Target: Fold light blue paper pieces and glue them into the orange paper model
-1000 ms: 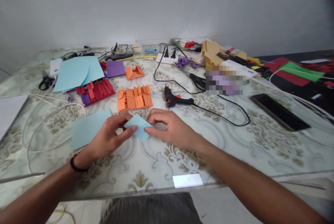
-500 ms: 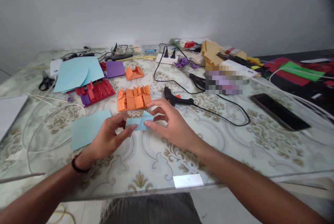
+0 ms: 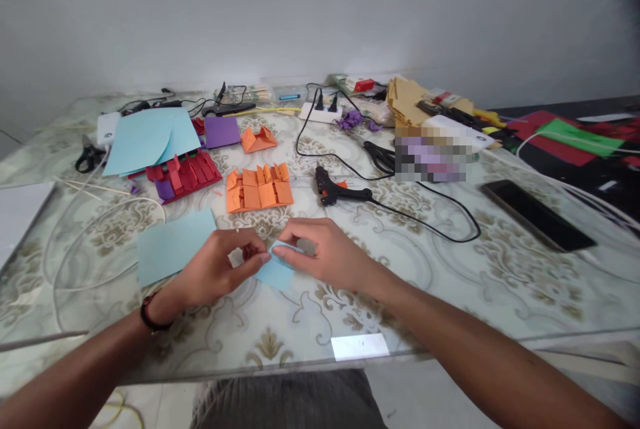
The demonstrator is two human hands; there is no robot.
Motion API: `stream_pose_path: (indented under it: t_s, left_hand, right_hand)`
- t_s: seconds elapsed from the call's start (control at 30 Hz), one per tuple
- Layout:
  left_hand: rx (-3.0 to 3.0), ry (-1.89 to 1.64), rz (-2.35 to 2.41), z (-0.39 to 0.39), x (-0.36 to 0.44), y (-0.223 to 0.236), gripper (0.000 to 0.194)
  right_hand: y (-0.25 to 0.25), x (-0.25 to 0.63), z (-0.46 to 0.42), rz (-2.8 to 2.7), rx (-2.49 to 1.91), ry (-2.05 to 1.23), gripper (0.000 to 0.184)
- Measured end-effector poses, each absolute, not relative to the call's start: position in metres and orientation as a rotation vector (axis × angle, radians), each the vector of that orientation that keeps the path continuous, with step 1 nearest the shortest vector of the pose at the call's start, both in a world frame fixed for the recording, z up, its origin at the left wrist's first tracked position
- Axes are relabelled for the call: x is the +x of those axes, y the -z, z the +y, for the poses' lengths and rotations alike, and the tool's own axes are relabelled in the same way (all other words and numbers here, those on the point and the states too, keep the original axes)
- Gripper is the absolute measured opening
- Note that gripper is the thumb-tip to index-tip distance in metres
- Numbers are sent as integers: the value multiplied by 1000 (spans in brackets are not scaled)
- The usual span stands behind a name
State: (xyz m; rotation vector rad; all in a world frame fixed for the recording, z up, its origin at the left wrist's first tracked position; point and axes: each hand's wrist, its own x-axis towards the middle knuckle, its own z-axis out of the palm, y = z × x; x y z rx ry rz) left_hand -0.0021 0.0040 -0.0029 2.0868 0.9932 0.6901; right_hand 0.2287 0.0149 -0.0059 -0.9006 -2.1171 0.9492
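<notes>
Between my two hands is a small folded piece of light blue paper (image 3: 277, 275), low over the table. My left hand (image 3: 217, 265) pinches its upper left edge between thumb and fingers. With thumb and fingertips closed, my right hand (image 3: 327, 255) grips the paper's upper right part. The fingers hide some of the folds. A flat light blue sheet (image 3: 173, 245) lies to the left, partly behind my left hand. Just beyond the hands sits a block of folded orange paper (image 3: 259, 189), and a black glue gun (image 3: 340, 190) rests behind my right hand.
Folded red paper pieces (image 3: 189, 177) and a stack of light blue sheets (image 3: 145, 142) lie back left. A power strip (image 3: 313, 113), black scissors (image 3: 380, 157) and a trailing black cable (image 3: 445, 199) are farther back. A phone (image 3: 537, 214) lies right.
The small blue paper has been turned and lowered toward me, its raised flap now pressed under my fingers. Both hands have drawn closer together.
</notes>
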Motion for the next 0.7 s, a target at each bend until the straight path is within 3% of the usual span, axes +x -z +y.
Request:
stream_pose_path:
  t_s: [0.27,0.43,0.7]
  left_hand:
    - [2114,-695,991,3,-2,3,19]
    - [2033,-779,1094,6,-3,2,25]
    - [1933,-778,1126,5,0,6,13]
  right_hand:
    - [2,228,14,-2114,-925,-1036,16]
    - [4,231,19,-2135,-1011,-989,30]
    - [6,228,19,-2200,-983,-999,34]
